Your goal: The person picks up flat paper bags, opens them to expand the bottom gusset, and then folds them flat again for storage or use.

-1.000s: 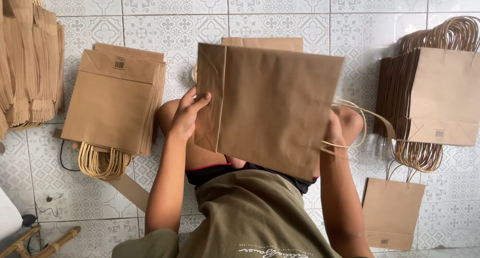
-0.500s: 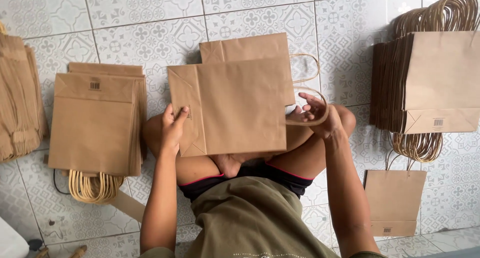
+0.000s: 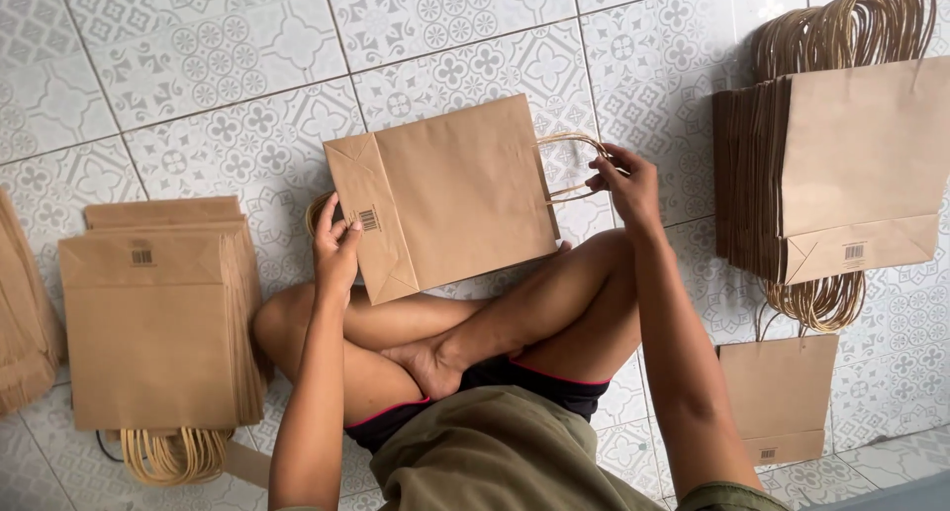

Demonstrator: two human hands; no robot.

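**A:** In front of the crossed legs, what's different from a moment ago?

**B:** The flat brown paper bag (image 3: pixel 450 199) has come down. A second ago it was held up in the air before the chest; now it lies on the patterned tile floor (image 3: pixel 228 66), just past the knees, folded bottom to the person's left and handles to the right. Another bag showed behind it half a second ago; I can't see it now apart from a loop of handle peeking out at the left edge, so the held bag seems to rest on top of it.

**A:** And the hands?

**B:** The left hand (image 3: pixel 336 252) is pressed on the bottom fold, fingers closed over the edge near the barcode. The right hand (image 3: pixel 625 183) pinches the twisted paper handle (image 3: pixel 572 165) between fingertips and thumb. Both are clamped on the same bag, so it looks like it is being squared up where it lies rather than lifted.

**A:** Anything inside it?

**B:** It's folded flat; nothing shows inside.

**A:** Further out?

**B:** To the left, a stack of flat bags (image 3: pixel 158 323) lies with its handles toward the camera. To the right, a single bag (image 3: pixel 777 397) lies alone, and beyond it a thick upright bundle of bags (image 3: pixel 841 175) shows handles bunched at both ends. All look empty and folded.
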